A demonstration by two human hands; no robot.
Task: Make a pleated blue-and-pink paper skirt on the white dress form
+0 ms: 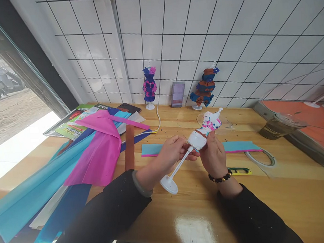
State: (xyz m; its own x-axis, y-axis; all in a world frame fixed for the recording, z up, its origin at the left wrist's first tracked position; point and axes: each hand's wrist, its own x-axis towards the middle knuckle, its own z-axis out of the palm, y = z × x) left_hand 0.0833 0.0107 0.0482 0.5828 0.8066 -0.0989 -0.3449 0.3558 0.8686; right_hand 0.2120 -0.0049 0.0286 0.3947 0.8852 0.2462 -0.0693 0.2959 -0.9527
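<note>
"How do the fingers sit?"

"The right hand (213, 153) grips the form (198, 139), thumb pressed along its side; the fingers behind are mostly hidden. The left hand (171, 150) is at the lower edge, its fingers bent and close together. Whether they pinch anything there, I cannot tell."

"And the form itself?"

"Between the two hands, above the table (196, 211). It is white, with pink and blue bits on the chest and a brown band around the waist. It leans: neck knob between one and two o'clock, round base (169, 185) at seven."

"What lies nearest?"

"Taking the form as the clock's centre, a blue strip (238, 146) with a pink edge lies beyond the hands, showing at three to four and again at nine. The cutter (240, 171), partly behind the right wrist, is between four and five. The tape roll (264, 158) is at four, touching the strip."

"Further out?"

"A cup (279, 126) at three. At nine, a brown strip (129, 148), then a pink sheet (104, 147) draped over blue ones (55, 177)."

"By the wall?"

"Two dressed forms, both upright: the brown and blue one (203, 89) at twelve, the navy and pink one (150, 85) between ten and eleven. A blurred-out item (178, 94) stands between them, against the tiles (173, 43)."
</note>
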